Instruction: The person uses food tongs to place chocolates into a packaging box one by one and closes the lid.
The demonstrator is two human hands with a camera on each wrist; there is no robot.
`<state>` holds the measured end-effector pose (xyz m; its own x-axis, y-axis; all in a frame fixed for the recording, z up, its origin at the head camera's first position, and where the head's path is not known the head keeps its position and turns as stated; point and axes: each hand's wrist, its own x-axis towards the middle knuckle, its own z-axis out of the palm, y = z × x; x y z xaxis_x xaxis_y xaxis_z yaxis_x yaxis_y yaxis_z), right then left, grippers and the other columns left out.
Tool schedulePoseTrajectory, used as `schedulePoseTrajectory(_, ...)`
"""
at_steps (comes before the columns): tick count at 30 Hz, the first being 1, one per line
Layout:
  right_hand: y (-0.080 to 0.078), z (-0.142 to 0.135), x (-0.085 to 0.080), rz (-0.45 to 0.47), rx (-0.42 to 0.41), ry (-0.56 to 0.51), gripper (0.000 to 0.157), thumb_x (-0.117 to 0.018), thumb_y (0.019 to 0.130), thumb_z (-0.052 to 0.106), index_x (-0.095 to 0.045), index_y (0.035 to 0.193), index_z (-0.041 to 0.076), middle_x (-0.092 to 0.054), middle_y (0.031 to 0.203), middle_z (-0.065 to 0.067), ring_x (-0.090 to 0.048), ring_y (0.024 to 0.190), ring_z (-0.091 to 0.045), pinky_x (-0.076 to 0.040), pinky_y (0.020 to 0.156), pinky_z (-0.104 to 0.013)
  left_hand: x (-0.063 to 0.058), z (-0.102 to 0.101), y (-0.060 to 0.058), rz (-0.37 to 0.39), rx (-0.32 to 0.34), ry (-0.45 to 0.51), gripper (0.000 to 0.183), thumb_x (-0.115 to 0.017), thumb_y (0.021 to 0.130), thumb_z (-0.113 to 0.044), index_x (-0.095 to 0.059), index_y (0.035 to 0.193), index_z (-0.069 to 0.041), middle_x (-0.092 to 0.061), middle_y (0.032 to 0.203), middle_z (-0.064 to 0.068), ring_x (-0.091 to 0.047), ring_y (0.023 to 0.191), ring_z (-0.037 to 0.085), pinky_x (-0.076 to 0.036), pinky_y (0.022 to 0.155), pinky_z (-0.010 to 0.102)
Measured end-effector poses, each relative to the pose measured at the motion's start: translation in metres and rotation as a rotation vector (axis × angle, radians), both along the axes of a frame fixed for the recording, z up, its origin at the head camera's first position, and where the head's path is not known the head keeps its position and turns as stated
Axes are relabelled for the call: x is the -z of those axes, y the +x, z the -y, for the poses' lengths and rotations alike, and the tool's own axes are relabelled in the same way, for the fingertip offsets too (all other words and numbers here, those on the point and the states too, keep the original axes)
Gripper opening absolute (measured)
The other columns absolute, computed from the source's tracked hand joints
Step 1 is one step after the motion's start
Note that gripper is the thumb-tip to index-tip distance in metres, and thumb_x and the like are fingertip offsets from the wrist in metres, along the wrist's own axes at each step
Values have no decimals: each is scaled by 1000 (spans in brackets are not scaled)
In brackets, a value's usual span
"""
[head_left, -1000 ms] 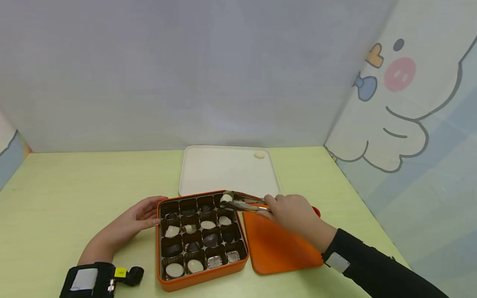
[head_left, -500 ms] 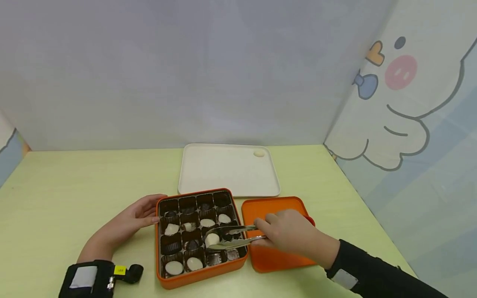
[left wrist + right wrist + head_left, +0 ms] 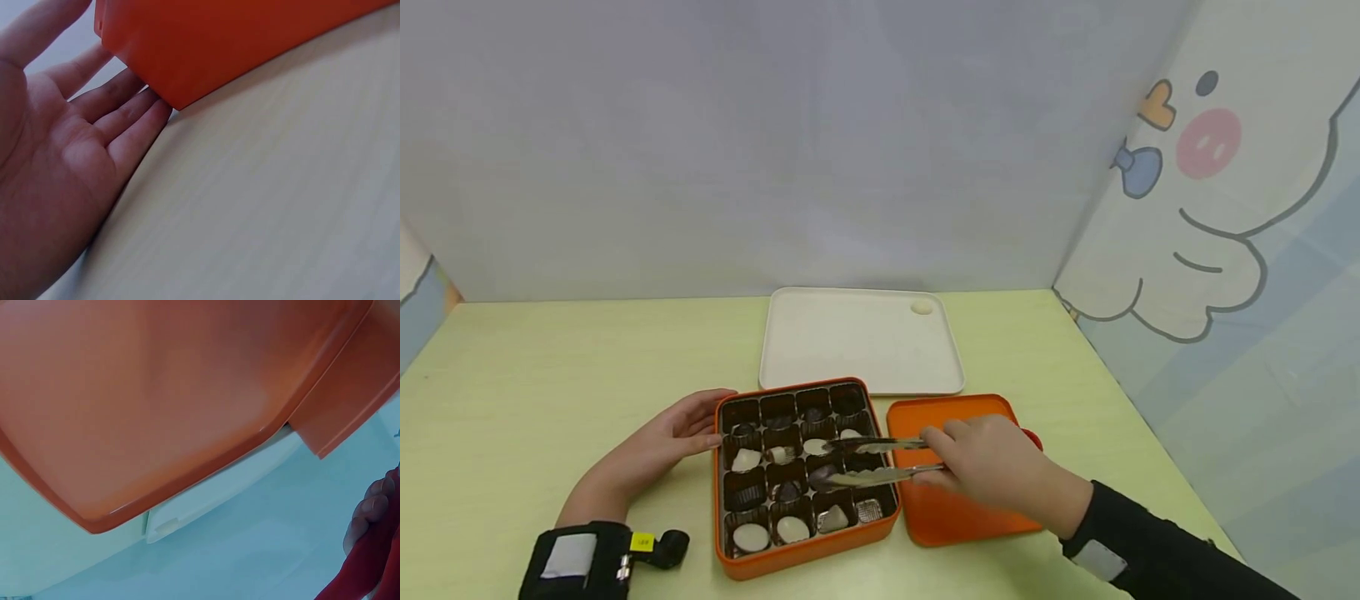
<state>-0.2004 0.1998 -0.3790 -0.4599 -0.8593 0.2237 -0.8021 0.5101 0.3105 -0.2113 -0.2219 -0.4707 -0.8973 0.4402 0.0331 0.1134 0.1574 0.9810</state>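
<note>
My right hand (image 3: 988,462) grips metal tongs (image 3: 868,477) by their red handles (image 3: 369,559). The tongs' two arms are spread apart over the right half of an orange box (image 3: 812,550), with nothing between their tips. Inside the box, a dark divided tray carries white pieces and dark pieces in several compartments. One white piece (image 3: 832,518) lies tilted in the front row, third from the left. My left hand (image 3: 681,437) rests against the box's left side near the back corner. In the left wrist view its fingers (image 3: 134,134) are nearly straight, tips at the orange wall.
An orange lid (image 3: 970,517) lies right of the box, below my right hand. Behind the box is a white tray (image 3: 850,333), with one pale oval piece (image 3: 922,307) near its back right corner. A grey wall (image 3: 760,150) rises behind the table.
The tongs, around a white piece at the back right compartment, came forward over the box and spread apart. The white piece is now in the front row. The left hand stays put.
</note>
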Motion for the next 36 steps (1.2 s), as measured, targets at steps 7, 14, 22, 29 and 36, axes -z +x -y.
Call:
schedulePoseTrajectory(7, -19, -7, -1, 76, 365, -39, 48, -48, 86, 56, -50, 98, 9, -37, 54, 4, -32, 40, -9, -30, 33, -22, 0, 0, 0, 8, 1, 10, 52, -54, 90, -15, -30, 136, -19, -32, 140, 11, -29, 126, 24, -33, 94, 20)
schedulePoseTrajectory(14, -42, -15, 11, 113, 595, -8, 61, -51, 85, 52, -46, 121, 4, -51, 65, -7, -37, 41, -15, -34, 33, -24, -1, -1, 0, 7, 4, 2, 52, -54, 90, -16, -30, 136, -18, -34, 140, 11, -30, 125, 24, -32, 99, 32)
schedulePoseTrajectory(22, -71, -18, 35, 186, 707, 18, 47, -51, 86, 52, -44, 88, 6, -44, 55, -6, -39, 42, -19, -34, 32, -27, -3, -1, 1, -2, 6, 0, 50, -52, 91, -15, -31, 136, -19, -35, 139, 10, -30, 126, 25, -26, 102, 51)
schedulePoseTrajectory(29, -86, -15, 43, 231, 761, 96, 45, -46, 90, 50, -44, 88, 5, -43, 52, -4, -41, 41, -18, -33, 35, -25, 1, 0, -1, 20, -4, 2, 51, -53, 90, -17, -31, 136, -21, -34, 140, 9, -30, 126, 24, -21, 103, 56)
schedulePoseTrajectory(36, -97, -17, 48, -19, 684, 135, 44, -48, 90, 45, -39, 76, 4, -32, 44, -2, -33, 32, -16, -28, 31, -23, 4, -1, -1, 41, -32, 3, 52, -55, 90, -18, -31, 136, -23, -31, 141, 8, -28, 126, 24, -19, 104, 54)
